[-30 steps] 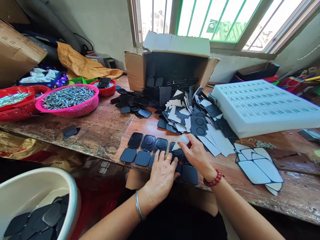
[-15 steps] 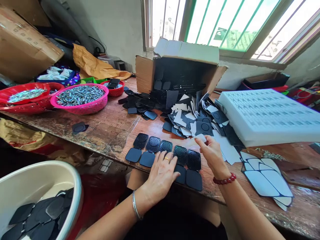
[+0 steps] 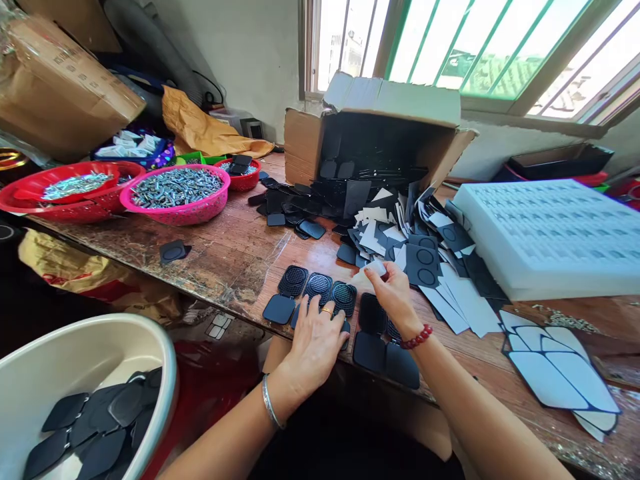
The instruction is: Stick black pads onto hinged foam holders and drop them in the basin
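Observation:
Several black hinged cases, each with a ridged circular half and a smooth flat half, lie unfolded in a row along the table edge. My left hand (image 3: 315, 343) rests with fingers spread over the middle cases, hiding part of their flat halves. To its left is an uncovered case (image 3: 279, 309). My right hand (image 3: 394, 297) is raised above the right part of the row. Between thumb and fingers it pinches a small white sheet (image 3: 379, 268) with rounded corners. Below that hand, a right-hand case (image 3: 369, 351) lies a little apart from the others, partly covered by the wrist.
Behind the row, a cardboard box (image 3: 305, 143) spills black pieces and backing cards (image 3: 425, 263). A white foam tray (image 3: 545, 233) and white rounded sheets (image 3: 545, 373) lie right. Pink basket (image 3: 175, 213) of metal pins stands left; a cream tub (image 3: 167, 373) holds black cases below.
My right hand has moved left with the white sheet. My left hand has shifted slightly left, and a gap has opened between the middle and right-hand cases. The view has turned slightly left.

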`<state>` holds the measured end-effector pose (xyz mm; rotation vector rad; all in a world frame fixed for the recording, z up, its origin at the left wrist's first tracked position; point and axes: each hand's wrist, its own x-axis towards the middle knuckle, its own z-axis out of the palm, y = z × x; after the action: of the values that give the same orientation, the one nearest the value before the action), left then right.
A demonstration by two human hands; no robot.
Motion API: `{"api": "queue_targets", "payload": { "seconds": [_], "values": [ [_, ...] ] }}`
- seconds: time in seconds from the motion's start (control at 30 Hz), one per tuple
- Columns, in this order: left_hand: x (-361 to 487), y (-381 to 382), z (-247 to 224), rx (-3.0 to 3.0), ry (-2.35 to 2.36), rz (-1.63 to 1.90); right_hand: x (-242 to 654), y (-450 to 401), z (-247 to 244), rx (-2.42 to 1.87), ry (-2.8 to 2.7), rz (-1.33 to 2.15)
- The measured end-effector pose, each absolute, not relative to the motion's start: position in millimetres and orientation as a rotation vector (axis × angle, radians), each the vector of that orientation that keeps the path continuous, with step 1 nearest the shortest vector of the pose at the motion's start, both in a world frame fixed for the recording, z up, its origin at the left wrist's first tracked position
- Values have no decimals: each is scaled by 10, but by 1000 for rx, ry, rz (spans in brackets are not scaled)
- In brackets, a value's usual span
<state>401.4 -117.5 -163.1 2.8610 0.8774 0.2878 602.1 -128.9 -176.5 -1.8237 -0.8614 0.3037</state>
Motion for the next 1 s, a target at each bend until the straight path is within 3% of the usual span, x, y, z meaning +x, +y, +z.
{"api": "queue_targets", "payload": {
  "seconds": [0.37, 0.67, 1.0],
  "values": [
    [3992, -1169, -1655, 2859, 864, 260, 5851, -1568, -1380, -1942, -1135, 237],
    [4013, -1162, -1607, 2828, 887, 194, 5634, -1275, -1534, -1900, -1187, 222],
    [3971, -1150, -1655, 2787, 851, 294, 6035, -1338, -1524, -1936, -990, 219]
  ]
}}
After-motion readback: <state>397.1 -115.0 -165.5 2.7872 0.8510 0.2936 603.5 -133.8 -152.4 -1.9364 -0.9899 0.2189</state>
